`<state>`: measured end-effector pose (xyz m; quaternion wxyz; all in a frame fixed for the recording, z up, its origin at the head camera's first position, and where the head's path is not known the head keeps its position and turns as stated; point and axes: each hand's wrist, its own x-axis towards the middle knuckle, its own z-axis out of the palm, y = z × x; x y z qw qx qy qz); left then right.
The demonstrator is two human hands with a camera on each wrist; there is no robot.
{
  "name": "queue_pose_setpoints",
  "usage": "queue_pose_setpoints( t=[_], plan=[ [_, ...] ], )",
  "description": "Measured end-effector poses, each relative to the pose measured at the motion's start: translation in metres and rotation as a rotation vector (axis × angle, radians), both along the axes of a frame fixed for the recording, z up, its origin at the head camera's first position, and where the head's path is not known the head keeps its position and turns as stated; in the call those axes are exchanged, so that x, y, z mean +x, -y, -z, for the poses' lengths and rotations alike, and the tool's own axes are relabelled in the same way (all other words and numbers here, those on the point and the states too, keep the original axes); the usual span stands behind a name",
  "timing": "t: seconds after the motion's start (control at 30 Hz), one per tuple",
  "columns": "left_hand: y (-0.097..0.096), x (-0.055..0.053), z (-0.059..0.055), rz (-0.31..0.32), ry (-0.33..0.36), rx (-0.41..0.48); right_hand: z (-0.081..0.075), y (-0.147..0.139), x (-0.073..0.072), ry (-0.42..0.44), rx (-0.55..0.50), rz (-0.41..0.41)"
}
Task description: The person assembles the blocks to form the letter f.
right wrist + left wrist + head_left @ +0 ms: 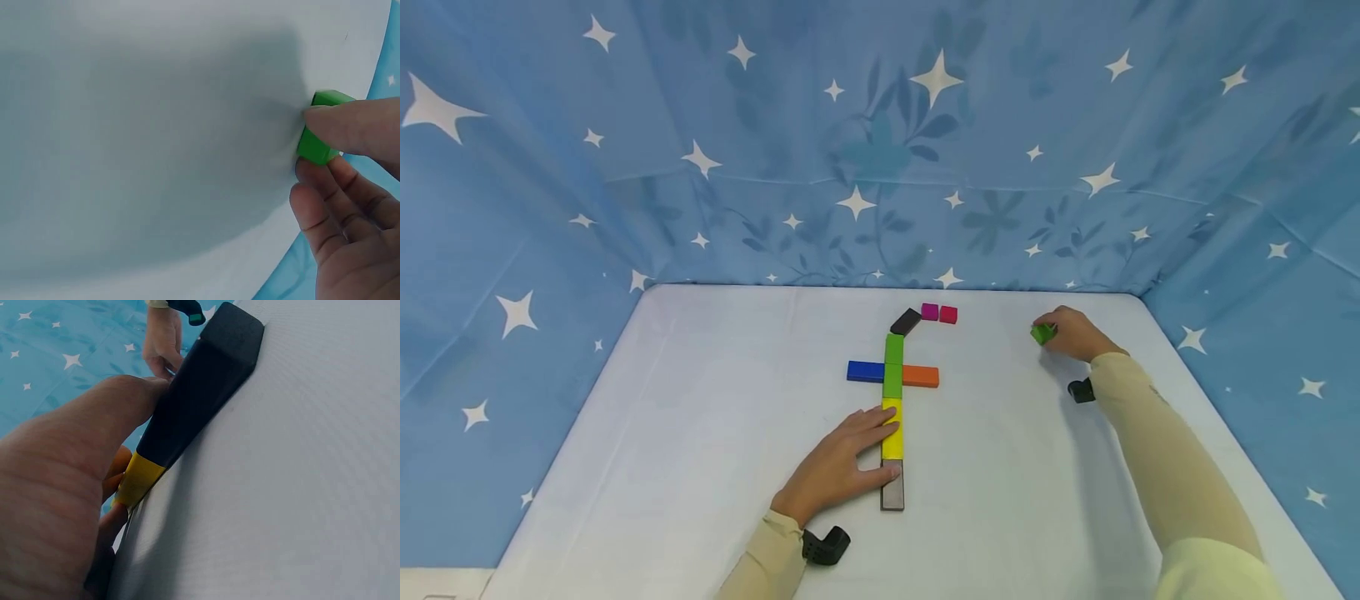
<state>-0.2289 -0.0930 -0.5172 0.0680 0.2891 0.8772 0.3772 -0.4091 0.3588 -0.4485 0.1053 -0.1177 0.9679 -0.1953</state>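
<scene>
My left hand (831, 471) lies over a straight row of blocks, with its fingers on the yellow part (893, 447) and its thumb on the dark brown block (892, 497) at the near end. In the left wrist view that dark block (203, 387) stretches away beside the thumb. Off at the right side of the table, my right hand (1077, 335) pinches a green block (320, 147) between thumb and fingers. Two green blocks (892, 380) continue the row beyond the yellow, flanked by a blue block (866, 372) and an orange block (921, 377).
At the row's far end a black block (906, 322) lies slanted. Beside it are a magenta cube (930, 312) and a red cube (949, 315). A white table (715, 358) carries everything, and a blue star-patterned curtain (775, 125) surrounds its back and sides.
</scene>
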Motion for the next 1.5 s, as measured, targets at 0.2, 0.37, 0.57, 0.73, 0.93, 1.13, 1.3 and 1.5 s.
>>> queue_pose_setpoints(
  t=[0.2, 0.37, 0.57, 0.73, 0.93, 1.13, 1.3, 1.5],
  plan=[
    [0.001, 0.0, -0.001, 0.002, -0.003, 0.005, 0.001, 0.024, -0.003, -0.026, -0.048, -0.04],
    [0.0, -0.001, 0.0, -0.001, 0.024, -0.002, 0.003, 0.043, -0.008, -0.036, -0.056, -0.046],
    [0.001, 0.0, 0.0, -0.004, 0.03, 0.0, 0.007, 0.064, -0.017, -0.006, -0.037, -0.016],
    [0.0, -0.001, 0.001, -0.011, 0.031, -0.004, 0.009, 0.081, -0.021, 0.045, -0.022, 0.033],
    [0.001, 0.0, 0.0, -0.013, 0.042, -0.004, 0.012, 0.099, -0.022, 0.101, 0.007, 0.062],
    [0.0, 0.0, -0.001, -0.014, 0.046, -0.01, 0.011, 0.112, -0.022, 0.107, 0.027, 0.059],
    [0.0, 0.0, -0.001, -0.013, 0.044, -0.012, 0.011, 0.117, -0.023, 0.119, 0.034, 0.068],
    [0.0, 0.0, 0.0, -0.007, 0.034, -0.012, 0.01, 0.119, -0.022, 0.117, 0.033, 0.064]
  ],
)
